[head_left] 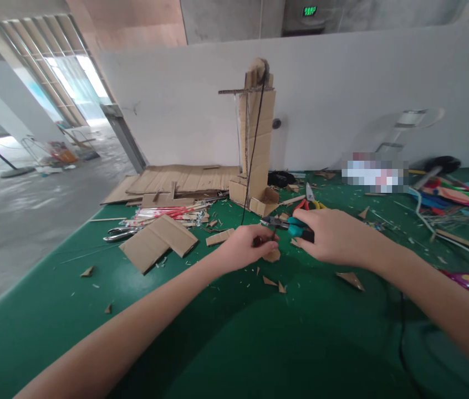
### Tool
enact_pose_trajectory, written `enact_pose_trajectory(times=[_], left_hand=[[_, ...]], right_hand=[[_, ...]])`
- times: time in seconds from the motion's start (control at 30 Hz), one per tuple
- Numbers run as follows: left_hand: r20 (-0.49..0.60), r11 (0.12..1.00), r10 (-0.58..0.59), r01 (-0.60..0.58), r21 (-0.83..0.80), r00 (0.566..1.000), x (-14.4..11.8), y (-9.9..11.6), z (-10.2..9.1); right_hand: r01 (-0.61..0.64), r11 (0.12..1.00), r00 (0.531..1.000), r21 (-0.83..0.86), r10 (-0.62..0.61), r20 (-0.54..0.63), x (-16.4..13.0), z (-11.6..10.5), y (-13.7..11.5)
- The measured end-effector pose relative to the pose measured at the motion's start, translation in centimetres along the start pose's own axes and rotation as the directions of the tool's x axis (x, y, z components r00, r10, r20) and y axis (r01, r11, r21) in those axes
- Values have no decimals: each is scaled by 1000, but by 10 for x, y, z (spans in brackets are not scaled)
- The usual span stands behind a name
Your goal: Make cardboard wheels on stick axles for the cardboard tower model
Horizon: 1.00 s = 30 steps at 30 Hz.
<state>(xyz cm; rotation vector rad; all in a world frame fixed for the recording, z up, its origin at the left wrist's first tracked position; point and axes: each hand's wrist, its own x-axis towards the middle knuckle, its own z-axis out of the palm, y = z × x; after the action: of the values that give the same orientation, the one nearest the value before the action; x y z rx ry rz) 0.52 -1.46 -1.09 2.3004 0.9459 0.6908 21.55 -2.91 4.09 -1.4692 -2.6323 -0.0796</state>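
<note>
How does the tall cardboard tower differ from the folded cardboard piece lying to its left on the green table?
The cardboard tower stands upright against the white wall, while the folded cardboard piece lies flat on the green table. The tower is built of several stacked pieces with a dark cord hanging down its front; the folded piece is a single bare sheet. Both are plain brown corrugated cardboard.

A small dark piece [258, 241] pinched in the left hand [243, 247] is too small to identify. The right hand [330, 237] covers most of the pliers' teal handles [295, 224]. A pixelated patch [373, 172] blurs something near the table's [234, 332] far edge; colourful clutter [454, 194] runs off the right edge.
</note>
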Motion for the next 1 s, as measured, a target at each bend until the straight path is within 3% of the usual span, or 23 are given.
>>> enact_pose_trajectory(times=[0.23,0.43,0.53,0.63,0.73,0.87,0.97,1.0], left_hand=[[-152,998,70,-68,16,986,4,-9,19],[-222,994,94,-103,-31,970,-1,-10,30],[-236,997,71,-77,-19,969,-1,-10,31],[-238,997,73,-77,-5,968,-1,-11,31],[-244,996,79,-86,-19,967,0,-12,31],[-240,996,72,-81,-28,968,0,-13,31],[-237,996,63,-74,-40,970,0,-12,32],[-236,997,60,-71,-38,970,0,-12,32]], right_hand=[[-59,998,992,15,61,-112,-4,-5,-1],[-11,999,999,48,13,-52,-7,4,-2],[-45,999,993,31,48,-108,-8,4,-4],[-23,1000,998,11,24,-58,-7,3,-7],[-66,998,992,18,68,-103,-6,1,-8],[-74,997,996,-36,72,-60,-5,0,-8],[-132,990,973,-46,121,-196,-6,-3,-9],[-127,990,977,-61,115,-180,-7,-4,-10]])
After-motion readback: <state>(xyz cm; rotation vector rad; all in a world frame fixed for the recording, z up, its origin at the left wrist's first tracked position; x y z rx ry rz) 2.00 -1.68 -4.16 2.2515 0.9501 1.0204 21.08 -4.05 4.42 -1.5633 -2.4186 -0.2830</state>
